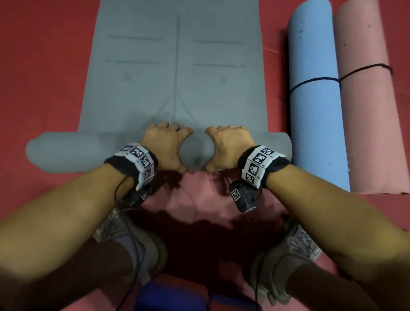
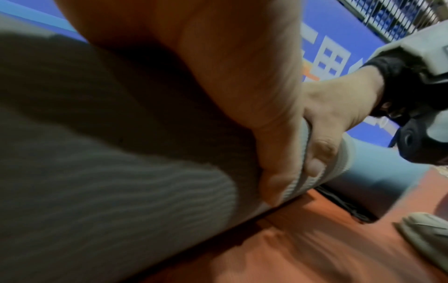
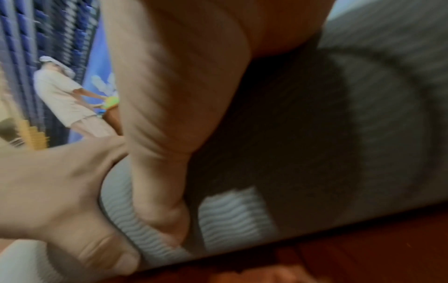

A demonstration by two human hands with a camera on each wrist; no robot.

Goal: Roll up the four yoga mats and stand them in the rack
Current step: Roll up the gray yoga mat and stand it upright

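Note:
A grey yoga mat lies on the red floor, its near end wound into a thick roll. My left hand and right hand grip the middle of that roll side by side, fingers curled over the top, thumbs underneath. In the left wrist view the roll fills the frame, with my left thumb and my right hand on it. The right wrist view shows the ribbed roll under my right thumb. A blue rolled mat and a pink rolled mat lie at the right.
A black cord ties the blue and pink rolls together. My two shoes stand on a pink mat just behind the grey roll. A person stands far off by a blue wall. No rack is in view.

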